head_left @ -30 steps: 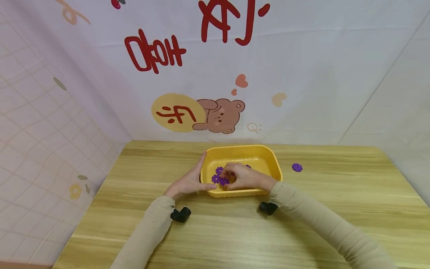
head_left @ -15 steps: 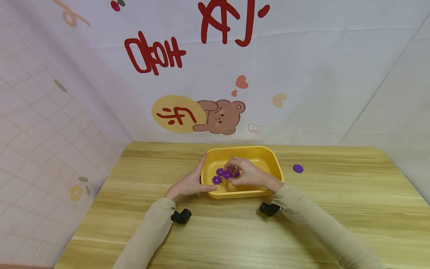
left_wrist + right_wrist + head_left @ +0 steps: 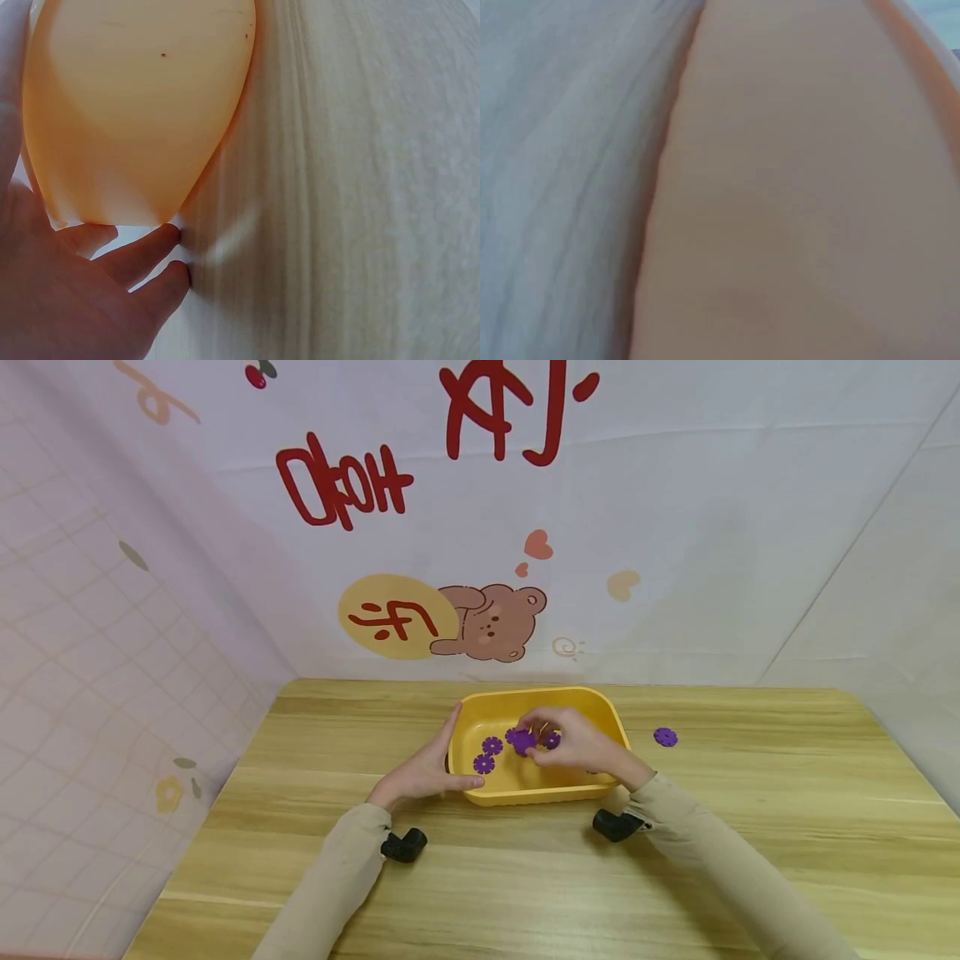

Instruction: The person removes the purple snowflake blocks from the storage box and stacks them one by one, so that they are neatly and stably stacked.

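A yellow plastic basin [image 3: 555, 794] stands on the table with several purple interlocking snowflake discs [image 3: 483, 764] on its floor. My left hand [image 3: 423, 770] holds the basin's left end, its thumb over the front rim and its fingers along the outer wall. In the left wrist view, bent fingertips [image 3: 161, 238] touch or nearly touch the basin's end. My right hand [image 3: 573, 743] reaches inside and pinches a purple snowflake disc [image 3: 524, 743] between thumb and fingers. Other discs lie close around it, partly hidden by the hand. The right wrist view shows only the basin's outer side [image 3: 780, 187].
One loose purple disc [image 3: 665, 737] lies on the wooden table [image 3: 480, 885] to the right of the basin. Behind the table hangs a white printed cloth [image 3: 675, 527]. Black wrist cameras [image 3: 405, 845] sit on both sleeves.
My right hand has moved to the right inside the basin with a purple disc in its fingers, uncovering discs on the left. My left hand stays at the basin's left end.
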{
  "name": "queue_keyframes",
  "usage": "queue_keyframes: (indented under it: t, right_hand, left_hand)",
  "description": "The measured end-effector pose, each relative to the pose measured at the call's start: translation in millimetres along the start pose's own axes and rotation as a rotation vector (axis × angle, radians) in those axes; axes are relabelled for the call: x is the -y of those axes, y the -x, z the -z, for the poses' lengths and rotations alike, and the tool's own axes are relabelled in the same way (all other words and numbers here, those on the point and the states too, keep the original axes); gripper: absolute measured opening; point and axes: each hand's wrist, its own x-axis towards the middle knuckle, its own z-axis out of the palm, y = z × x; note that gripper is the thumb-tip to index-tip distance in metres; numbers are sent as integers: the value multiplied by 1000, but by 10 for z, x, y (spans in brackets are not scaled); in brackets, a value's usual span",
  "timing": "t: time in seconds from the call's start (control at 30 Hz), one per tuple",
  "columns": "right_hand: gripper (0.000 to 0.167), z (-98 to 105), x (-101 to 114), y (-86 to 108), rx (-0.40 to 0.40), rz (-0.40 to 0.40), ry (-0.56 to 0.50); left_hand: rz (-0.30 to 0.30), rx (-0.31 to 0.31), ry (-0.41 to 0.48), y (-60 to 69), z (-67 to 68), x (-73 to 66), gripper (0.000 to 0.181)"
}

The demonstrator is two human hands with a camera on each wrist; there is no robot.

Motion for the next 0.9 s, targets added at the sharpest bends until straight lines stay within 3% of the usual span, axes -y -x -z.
queue_keyframes:
  t: [0.53,0.9]
  right_hand:
    - [32,253,-58,234,-102,35,2]
    - [35,436,-101,462,-142,-74,56]
  left_hand:
    - [-18,3,7,-4,-2,38,118]
    - [-18,7,-1,-12,3,40,118]
